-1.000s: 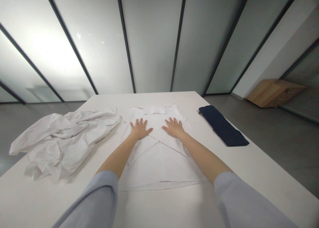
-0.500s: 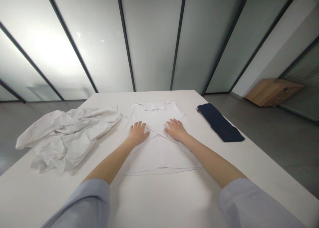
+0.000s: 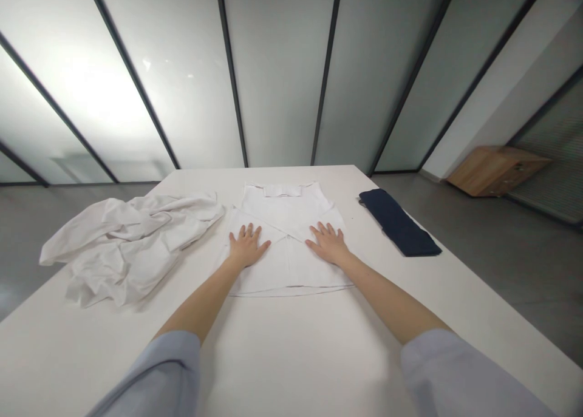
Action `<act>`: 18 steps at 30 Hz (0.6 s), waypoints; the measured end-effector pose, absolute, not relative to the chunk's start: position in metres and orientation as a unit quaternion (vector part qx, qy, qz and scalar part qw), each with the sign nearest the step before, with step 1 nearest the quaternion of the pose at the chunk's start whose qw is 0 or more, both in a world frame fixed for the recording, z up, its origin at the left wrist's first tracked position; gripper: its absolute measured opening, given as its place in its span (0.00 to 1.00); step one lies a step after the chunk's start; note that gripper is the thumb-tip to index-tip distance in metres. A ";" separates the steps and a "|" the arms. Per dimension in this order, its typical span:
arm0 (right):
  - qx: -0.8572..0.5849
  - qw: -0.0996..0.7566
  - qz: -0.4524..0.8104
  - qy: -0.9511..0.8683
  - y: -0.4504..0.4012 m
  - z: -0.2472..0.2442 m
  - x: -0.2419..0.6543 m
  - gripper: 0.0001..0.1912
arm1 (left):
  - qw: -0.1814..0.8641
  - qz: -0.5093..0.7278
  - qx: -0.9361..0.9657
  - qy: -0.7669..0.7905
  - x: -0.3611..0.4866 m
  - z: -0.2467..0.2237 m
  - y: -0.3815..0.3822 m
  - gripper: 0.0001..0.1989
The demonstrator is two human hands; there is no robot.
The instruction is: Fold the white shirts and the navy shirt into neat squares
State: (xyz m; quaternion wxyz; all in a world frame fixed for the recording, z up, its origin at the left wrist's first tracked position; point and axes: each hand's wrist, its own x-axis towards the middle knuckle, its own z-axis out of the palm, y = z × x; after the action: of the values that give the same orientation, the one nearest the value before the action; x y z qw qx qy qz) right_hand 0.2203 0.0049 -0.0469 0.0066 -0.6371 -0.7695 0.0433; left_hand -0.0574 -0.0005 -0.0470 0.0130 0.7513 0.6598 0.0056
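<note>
A white worktop (image 3: 291, 356) fills the lower part of the room, backed by frosted glass panels (image 3: 277, 71) in dark frames, with a grey floor (image 3: 514, 271) on either side and a low wooden cabinet (image 3: 496, 180) off to the right.

A white garment (image 3: 286, 223) lies flat at the middle of the worktop, a short band at its far end and two folded flaps crossing in a V. The left hand (image 3: 246, 247) and right hand (image 3: 328, 244) rest palm-down on it, one either side of the crossing. Their fingers (image 3: 248, 230) are spread wide and hold nothing.

Three cloths in all: that garment, a crumpled white cloth (image 3: 127, 247) just to its left, and a folded navy cloth (image 3: 398, 223) to its right. Two pale blue sleeves (image 3: 155, 374) show.
</note>
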 end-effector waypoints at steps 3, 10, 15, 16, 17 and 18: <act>-0.633 0.016 0.045 -0.772 0.017 -0.045 0.219 0.34 | 0.006 0.030 0.751 0.660 -0.058 -0.047 0.010 0.37; -0.623 0.069 0.033 -0.778 0.022 -0.050 0.228 0.32 | -0.076 0.136 0.773 0.615 -0.059 -0.043 0.007 0.29; -0.561 0.151 -0.006 -0.814 0.014 -0.046 0.229 0.21 | -0.051 0.135 0.800 0.583 -0.043 -0.036 -0.002 0.14; -0.542 0.164 -0.005 -0.824 0.012 -0.044 0.227 0.18 | -0.041 0.130 0.807 0.574 -0.039 -0.036 -0.004 0.11; -0.522 0.171 0.000 -0.836 0.010 -0.041 0.224 0.15 | -0.030 0.127 0.817 0.561 -0.035 -0.036 -0.006 0.10; -0.501 0.173 0.008 -0.848 0.008 -0.039 0.221 0.13 | -0.022 0.124 0.828 0.546 -0.032 -0.036 -0.009 0.09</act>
State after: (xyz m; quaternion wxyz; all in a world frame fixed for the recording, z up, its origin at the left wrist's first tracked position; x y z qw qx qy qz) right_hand 0.2210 0.0079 -0.0390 0.1726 -0.5014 -0.8478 0.0078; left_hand -0.0323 -0.0091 -0.0356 -0.0222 0.8282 0.5460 0.1243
